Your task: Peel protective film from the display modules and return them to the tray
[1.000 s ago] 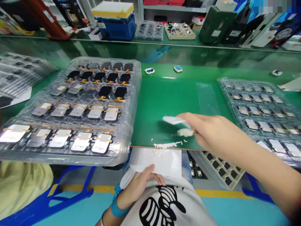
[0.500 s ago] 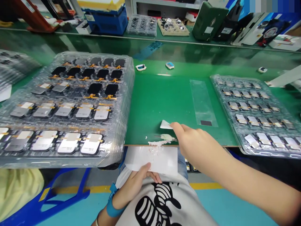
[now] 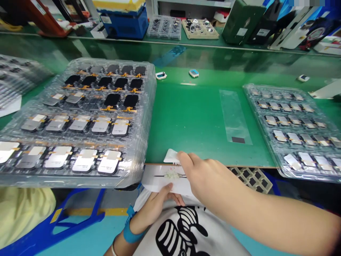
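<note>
My left hand (image 3: 161, 201) holds a white sheet (image 3: 149, 182) just below the front edge of the green work mat (image 3: 191, 121), thumb on top and fingers beneath. On that sheet lies a small heap of whitish scraps (image 3: 171, 175), with a thin dark strip or stick across it whose kind I cannot make out. My right hand (image 3: 204, 172) is pinched on a white flat piece (image 3: 170, 155), like a folded card or scraper, which rests at the mat's edge above the sheet. The fingertips of my right hand partly hide this piece.
At left stands a tall stack of clear trays (image 3: 133, 142) holding small display modules. Another clear tray (image 3: 287, 135) with small parts is at right. A transparent plastic bag (image 3: 234, 113) lies on the mat, and two small frames (image 3: 194, 73) sit at the back.
My right hand has moved left and toward me with the white piece, to the mat's edge. The whitish scraps have passed from the mat onto the sheet. My left hand stays put.
</note>
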`<state>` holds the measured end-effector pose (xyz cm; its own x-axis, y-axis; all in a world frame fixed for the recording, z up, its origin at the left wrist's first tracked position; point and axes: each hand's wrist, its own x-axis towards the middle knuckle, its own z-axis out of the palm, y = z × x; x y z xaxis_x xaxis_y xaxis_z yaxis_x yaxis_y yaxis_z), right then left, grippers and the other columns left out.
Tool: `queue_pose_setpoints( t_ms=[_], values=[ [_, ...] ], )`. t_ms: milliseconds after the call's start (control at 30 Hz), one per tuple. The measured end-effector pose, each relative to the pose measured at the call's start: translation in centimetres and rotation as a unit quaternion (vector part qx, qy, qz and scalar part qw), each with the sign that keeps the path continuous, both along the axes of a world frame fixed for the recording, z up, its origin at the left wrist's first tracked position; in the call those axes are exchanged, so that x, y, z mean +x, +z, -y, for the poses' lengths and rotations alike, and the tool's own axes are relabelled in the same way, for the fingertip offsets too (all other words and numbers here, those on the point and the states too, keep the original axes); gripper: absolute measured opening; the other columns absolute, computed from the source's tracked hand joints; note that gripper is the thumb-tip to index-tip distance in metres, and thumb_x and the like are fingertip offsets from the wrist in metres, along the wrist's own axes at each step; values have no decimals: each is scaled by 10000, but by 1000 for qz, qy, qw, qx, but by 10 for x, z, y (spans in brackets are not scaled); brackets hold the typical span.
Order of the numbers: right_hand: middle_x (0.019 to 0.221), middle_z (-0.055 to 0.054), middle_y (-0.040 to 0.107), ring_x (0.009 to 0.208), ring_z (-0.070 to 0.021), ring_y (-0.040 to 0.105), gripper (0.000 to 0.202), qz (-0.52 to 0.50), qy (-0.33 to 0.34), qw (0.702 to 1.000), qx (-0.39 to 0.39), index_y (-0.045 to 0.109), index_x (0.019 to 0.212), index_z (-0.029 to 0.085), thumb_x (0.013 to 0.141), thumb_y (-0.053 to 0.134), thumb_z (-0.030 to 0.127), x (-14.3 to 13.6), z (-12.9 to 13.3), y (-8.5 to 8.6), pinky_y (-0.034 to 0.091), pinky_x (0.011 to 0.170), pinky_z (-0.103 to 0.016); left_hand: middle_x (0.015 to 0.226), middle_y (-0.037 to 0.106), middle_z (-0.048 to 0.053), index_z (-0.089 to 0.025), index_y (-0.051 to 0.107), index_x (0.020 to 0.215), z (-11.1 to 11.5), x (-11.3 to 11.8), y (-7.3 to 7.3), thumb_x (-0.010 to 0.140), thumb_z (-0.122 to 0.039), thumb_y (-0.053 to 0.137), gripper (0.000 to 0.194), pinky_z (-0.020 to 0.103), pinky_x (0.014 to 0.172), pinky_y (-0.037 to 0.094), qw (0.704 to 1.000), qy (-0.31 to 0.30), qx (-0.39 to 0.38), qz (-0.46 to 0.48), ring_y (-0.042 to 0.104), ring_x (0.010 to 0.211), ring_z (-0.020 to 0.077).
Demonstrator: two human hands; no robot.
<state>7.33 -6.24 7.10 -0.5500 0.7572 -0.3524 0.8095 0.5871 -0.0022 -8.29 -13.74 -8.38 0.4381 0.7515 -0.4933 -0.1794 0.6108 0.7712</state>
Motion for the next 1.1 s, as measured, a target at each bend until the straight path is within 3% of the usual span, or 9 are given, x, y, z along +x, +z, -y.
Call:
queue_pose_setpoints(
  t_ms=[167,400,500,633,700,800,933,1100],
  values=[
    [874,-82,664,558,-144,611,393,6,-5,1000,-27,524,1161,110,781,552,12,-1,-1,5,332,476,-246,769,745,68,-143,728,747,-3,2,1,977,-501,424,522,347,924,490,1000,1,5,9,696,840,256],
    [866,-44,675,536,-138,599,413,-18,-16,999,-37,524,1121,140,739,539,-17,3,1,9,199,450,-272,758,745,67,-149,711,737,-5,3,7,949,-524,451,503,347,927,495,1000,-3,-7,1,683,830,251],
    [884,-24,681,549,-148,600,478,-32,-30,999,-6,517,1139,154,703,507,-41,12,-6,12,163,459,-283,796,752,83,-141,716,712,-4,1,11,930,-568,437,554,346,1000,451,999,-26,-32,-33,683,902,271],
    [816,-6,653,561,-153,572,469,-52,0,993,105,525,1122,151,711,458,-65,23,-23,12,150,473,-286,825,755,96,-134,727,702,-5,0,12,922,-592,417,595,346,1030,422,997,-38,-41,-49,675,936,281],
    [803,-18,636,621,-168,595,393,-47,51,988,135,540,1082,144,758,453,-61,24,-29,6,165,486,-283,831,755,101,-133,724,695,-4,0,11,916,-601,429,596,350,1024,424,997,-34,-49,-44,672,938,286],
    [810,-29,627,634,-173,614,274,-34,115,986,119,551,1052,137,841,466,-16,21,-29,-7,194,483,-287,840,756,106,-132,722,699,-4,0,11,918,-594,434,586,361,1023,428,997,-31,-52,-37,671,941,289],
    [830,-48,637,593,-190,616,237,-60,163,978,115,565,1064,113,851,491,37,20,-10,-21,300,455,-306,799,748,95,-158,712,706,-7,0,19,902,-570,465,519,391,1008,452,999,-20,-13,-33,680,910,297],
    [935,-130,687,727,-244,683,313,-139,188,958,167,567,1146,49,848,480,82,24,16,-25,496,518,-329,843,756,84,-220,717,751,-13,0,32,812,-518,626,318,383,968,485,998,-4,-5,-57,646,1042,330]
  ],
)
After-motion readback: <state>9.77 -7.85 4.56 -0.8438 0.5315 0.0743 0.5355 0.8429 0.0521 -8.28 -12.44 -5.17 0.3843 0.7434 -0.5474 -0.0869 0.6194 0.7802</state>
